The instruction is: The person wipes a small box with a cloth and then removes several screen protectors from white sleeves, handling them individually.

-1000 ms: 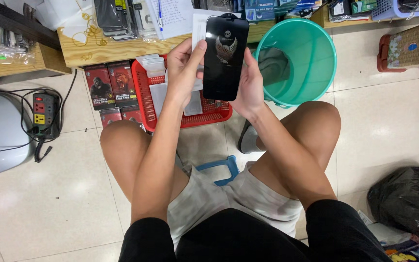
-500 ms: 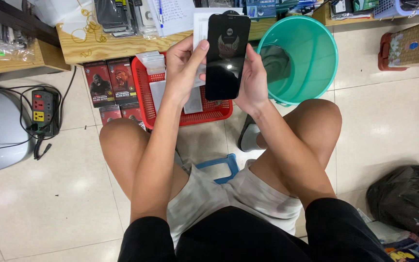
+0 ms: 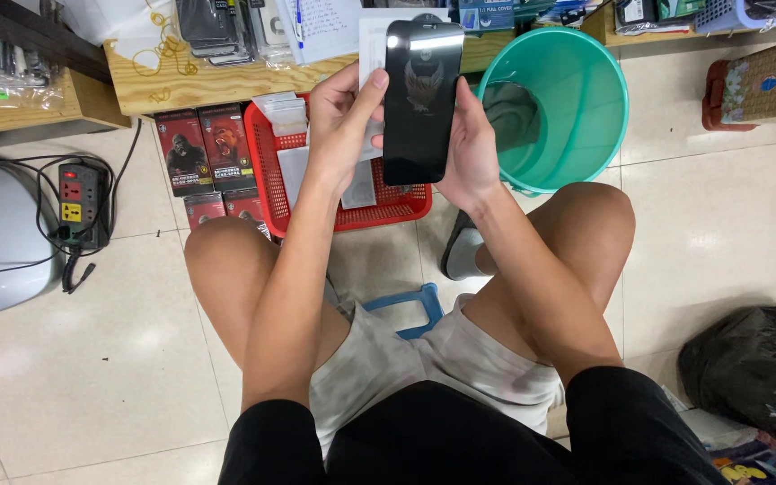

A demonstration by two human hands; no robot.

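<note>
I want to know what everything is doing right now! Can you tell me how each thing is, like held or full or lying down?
Black glass sheet: upright, held by both hands.
Left hand: gripping its left edge.
Right hand: gripping its right edge.
Green bucket: upright on the floor, clear wrap inside.
Red basket: on the floor, holding packets.
Power strip: on the floor, cable plugged in.
Black bag: crumpled on the floor.

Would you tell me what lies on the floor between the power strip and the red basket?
In the head view, dark printed boxes lie on the tiles between the power strip and the red basket, right beside the basket's left wall.
</note>
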